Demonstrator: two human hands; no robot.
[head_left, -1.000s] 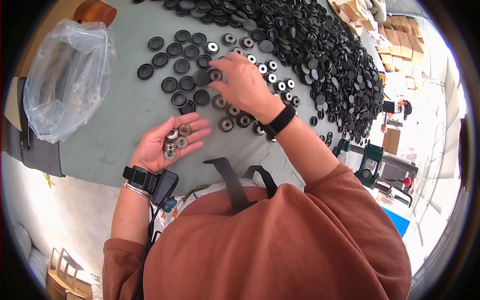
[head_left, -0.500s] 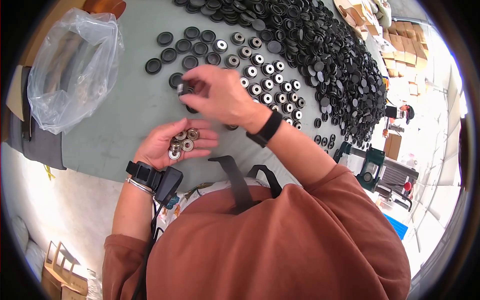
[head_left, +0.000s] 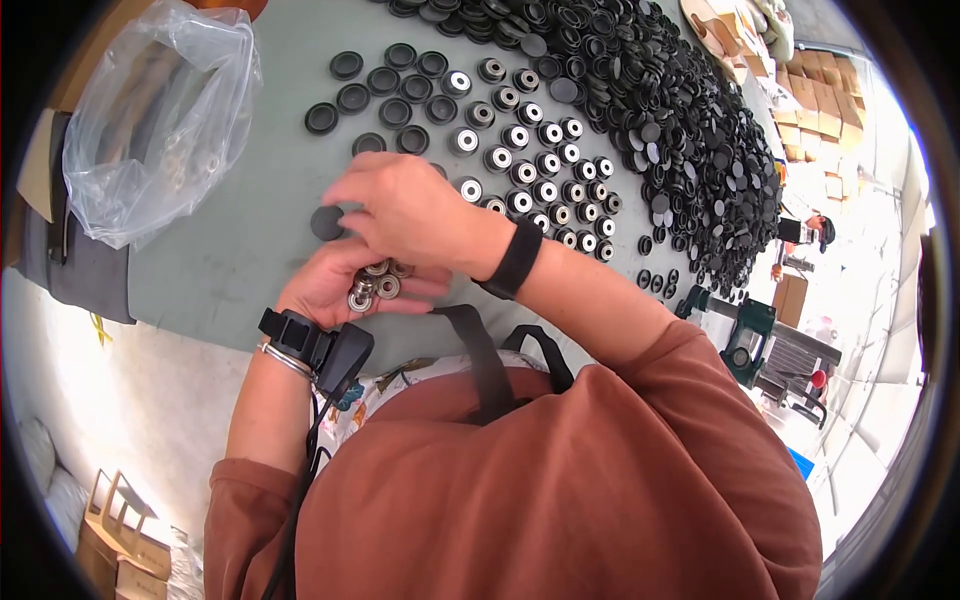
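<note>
My left hand (head_left: 318, 278) is palm up with its fingers stretched out, cradling several small metal ball bearings (head_left: 388, 286). Above it, my right hand (head_left: 410, 210) has curled fingers and partly covers the bearings. A round black plastic cap (head_left: 326, 223), smooth face showing, is at my right fingertips and looks held there; the exact grip is hidden. Beyond my hands lie loose black caps (head_left: 383, 81), hollow side up. To their right are rows of black caps with bearings seated in them (head_left: 524, 173).
A large heap of black caps (head_left: 700, 190) spreads over the far right of the green table (head_left: 230, 270). A clear plastic bag (head_left: 160, 120) lies at the left. Beyond the table's right end are a dark green machine (head_left: 745, 335) and stacked cartons (head_left: 820, 105).
My right hand has come down and left, from among the caps to over my left hand. A smooth-faced black cap now shows at its fingertips. The whole view has shifted slightly.
</note>
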